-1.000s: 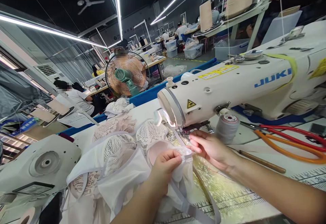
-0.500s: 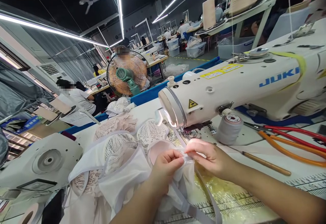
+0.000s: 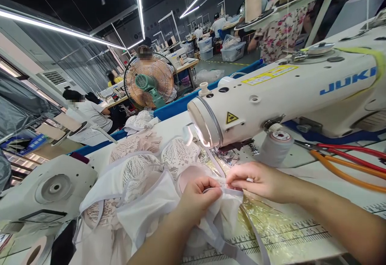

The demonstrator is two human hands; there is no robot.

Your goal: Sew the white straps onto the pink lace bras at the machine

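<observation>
A pile of white lace bras [image 3: 141, 176] lies on the sewing table in front of a white JUKI sewing machine [image 3: 283, 92]. My left hand [image 3: 197, 198] is closed, pinching the white edge band of the top bra [image 3: 229, 196] just below the machine head. My right hand [image 3: 259, 180] pinches the same band from the right, fingertips touching those of the left hand. A white elastic strap [image 3: 223, 245] hangs from the garment toward the table's front edge.
A grey thread spool [image 3: 276, 146] and orange and red handled scissors [image 3: 346, 164] lie right of the needle area. Ruler markings [image 3: 286, 235] run along the table front. A standing fan [image 3: 150, 82], other workers and storage bins fill the workshop behind. Another machine [image 3: 48, 192] sits at left.
My right hand moved left from beside the needle to meet my left hand on the bra's band. The view shifted slightly, and a person in a floral dress came into view behind.
</observation>
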